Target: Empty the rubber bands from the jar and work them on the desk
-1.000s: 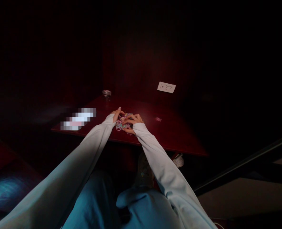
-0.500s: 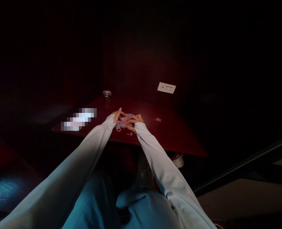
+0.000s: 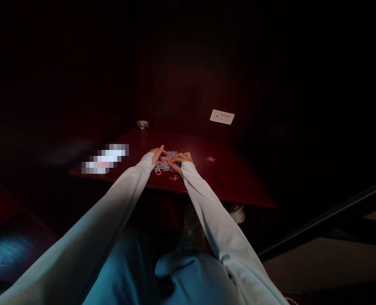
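Left hand: the left hand (image 3: 158,154) is placed at the left side of the pile, with its fingers bent in toward the bands and 1 pale nail turned upward; whether a band is pinched cannot be told, as the fingertips are partly hidden

Right hand: the right hand (image 3: 183,158) is held at the right side of the pile, palm down, fingers curled and reaching over the bands; whether anything is gripped between its fingertips cannot be told at this size

Band pile: the pile of small pastel elastic bands (image 3: 166,165) is spread on the table between the 2 hands, near the front edge; pink, lilac, bluish and yellow tones are seen

Stray bands: 1 pink ring (image 3: 158,172) is seen at the near left fringe of the pile, and a pale strand (image 3: 174,178) is laid just in front of it

Pink cluster: a small cluster of pink bands (image 3: 210,159) is set apart, to the right of the right hand

Table: the dark red tabletop (image 3: 235,182) is dimly lit

Jar: a clear lidded jar (image 3: 142,125) is stood at the far left

Bright patch: a pixelated bright oblong (image 3: 105,159) is shown at the left edge

Wall: a white socket plate (image 3: 222,117) is mounted behind the table

Clothing: both arms are covered by pale long sleeves (image 3: 207,199)
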The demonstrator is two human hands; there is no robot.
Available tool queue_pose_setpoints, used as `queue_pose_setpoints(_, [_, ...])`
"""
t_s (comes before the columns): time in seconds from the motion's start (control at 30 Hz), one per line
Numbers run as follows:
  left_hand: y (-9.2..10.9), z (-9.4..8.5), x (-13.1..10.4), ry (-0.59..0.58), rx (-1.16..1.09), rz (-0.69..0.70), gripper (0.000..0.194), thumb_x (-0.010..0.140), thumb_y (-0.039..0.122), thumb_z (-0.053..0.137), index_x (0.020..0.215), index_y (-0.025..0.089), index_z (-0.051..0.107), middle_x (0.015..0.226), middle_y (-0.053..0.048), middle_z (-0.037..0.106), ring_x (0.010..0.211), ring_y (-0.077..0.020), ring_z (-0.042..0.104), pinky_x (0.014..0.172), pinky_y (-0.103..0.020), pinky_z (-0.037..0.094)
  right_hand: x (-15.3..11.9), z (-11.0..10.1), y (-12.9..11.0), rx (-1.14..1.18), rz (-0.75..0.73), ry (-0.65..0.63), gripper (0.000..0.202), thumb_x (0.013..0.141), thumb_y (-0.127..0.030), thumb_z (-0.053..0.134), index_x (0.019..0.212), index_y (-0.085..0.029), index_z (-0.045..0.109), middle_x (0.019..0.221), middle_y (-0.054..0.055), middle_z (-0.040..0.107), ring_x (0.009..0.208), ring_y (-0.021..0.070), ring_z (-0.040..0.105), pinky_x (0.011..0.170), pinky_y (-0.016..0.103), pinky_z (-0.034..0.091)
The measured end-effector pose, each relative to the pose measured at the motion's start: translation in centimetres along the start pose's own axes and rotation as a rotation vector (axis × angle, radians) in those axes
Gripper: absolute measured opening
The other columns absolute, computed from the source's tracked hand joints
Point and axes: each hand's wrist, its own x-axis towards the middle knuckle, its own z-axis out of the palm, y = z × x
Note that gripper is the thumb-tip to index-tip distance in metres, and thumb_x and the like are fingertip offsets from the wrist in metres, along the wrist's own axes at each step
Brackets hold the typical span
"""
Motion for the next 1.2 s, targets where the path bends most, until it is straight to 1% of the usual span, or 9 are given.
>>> queue_pose_setpoints(0.2, [-0.1,0.0,0.0,0.012,0.014,0.023,0.071,0.079,0.084,0.037,0.07,0.024,0.073,0.089,-0.01,0.073,0.092,-0.0294,0.064,0.089,-0.039,0.049,-0.2,-0.6,-0.4,-0.043,0.04,0.039,0.013,0.089,-0.038,0.073,0.092,-0.028,0.08,0.106,0.004,0.072,0.108,0.0247,0.045,0.1,0.041,0.035])
queue_pose_setpoints(0.3, [-0.2,0.1,0.0,0.005,0.019,0.029,0.072,0.08,0.084,0.035,0.071,0.024,0.074,0.089,-0.01,0.073,0.088,-0.0282,0.064,0.088,-0.039,0.049,-0.3,-0.7,-0.4,-0.04,0.046,0.058,0.015,0.085,-0.032,0.075,0.099,-0.027,0.078,0.109,0.004,0.071,0.108,0.0256,0.045,0.099,0.04,0.036])
queue_pose_setpoints(0.4, [-0.5,0.1,0.0,0.006,0.015,0.031,0.073,0.08,0.084,0.035,0.074,0.024,0.075,0.09,-0.009,0.074,0.091,-0.0282,0.064,0.089,-0.038,0.048,-0.3,-0.7,-0.4,-0.019,0.027,0.071,0.019,0.084,-0.025,0.072,0.102,-0.028,0.076,0.109,0.004,0.07,0.108,0.026,0.046,0.099,0.04,0.037])
queue_pose_setpoints(0.5, [-0.5,0.1,0.0,0.003,0.019,0.024,0.072,0.081,0.085,0.035,0.074,0.025,0.075,0.093,-0.009,0.075,0.094,-0.0288,0.063,0.091,-0.038,0.048,-0.4,-0.9,-0.7,-0.005,-0.011,0.059,0.016,0.085,-0.022,0.067,0.095,-0.028,0.077,0.106,0.004,0.069,0.109,0.0253,0.046,0.101,0.04,0.036])
queue_pose_setpoints(0.6, [0.0,0.1,-0.1,0.009,0.016,0.006,0.071,0.08,0.085,0.037,0.072,0.025,0.074,0.09,-0.009,0.074,0.092,-0.0289,0.063,0.09,-0.038,0.048,-0.8,-1.1,-1.1,-0.011,-0.043,0.017,0.014,0.084,-0.021,0.068,0.089,-0.029,0.079,0.106,0.003,0.069,0.109,0.025,0.046,0.102,0.041,0.036])
queue_pose_setpoints(0.7, [0.6,0.0,-0.4,0.017,0.002,-0.004,0.068,0.08,0.083,0.04,0.068,0.024,0.073,0.087,-0.009,0.074,0.091,-0.0293,0.064,0.091,-0.039,0.049,-1.1,-1.4,-1.5,-0.017,-0.055,-0.024,0.012,0.081,-0.024,0.075,0.09,-0.03,0.079,0.109,0.002,0.069,0.109,0.0247,0.046,0.102,0.04,0.037])
queue_pose_setpoints(0.8, [0.9,0.0,-0.6,0.018,0.005,-0.008,0.066,0.08,0.081,0.042,0.068,0.025,0.074,0.089,-0.008,0.075,0.095,-0.0298,0.064,0.093,-0.038,0.049,-1.2,-1.4,-1.5,-0.02,-0.052,-0.045,0.009,0.081,-0.031,0.078,0.09,-0.03,0.08,0.113,0.002,0.068,0.111,0.0247,0.045,0.103,0.04,0.036])
queue_pose_setpoints(0.97, [0.4,0.1,-0.3,0.012,0.051,0.006,0.071,0.082,0.082,0.036,0.069,0.024,0.074,0.09,-0.009,0.075,0.094,-0.0295,0.066,0.094,-0.04,0.049,-1.0,-1.0,-0.9,-0.026,-0.028,-0.061,0.01,0.08,-0.036,0.082,0.089,-0.032,0.081,0.115,0.002,0.066,0.113,0.025,0.043,0.104,0.041,0.035])
queue_pose_setpoints(1.2, [-0.4,0.1,0.2,-0.01,0.089,0.039,0.072,0.085,0.08,0.031,0.071,0.024,0.075,0.091,-0.009,0.076,0.094,-0.029,0.066,0.093,-0.04,0.049,-0.5,-0.5,0.0,-0.006,-0.023,-0.037,0.01,0.084,-0.04,0.08,0.085,-0.03,0.081,0.111,0.003,0.067,0.111,0.0243,0.042,0.103,0.04,0.035])
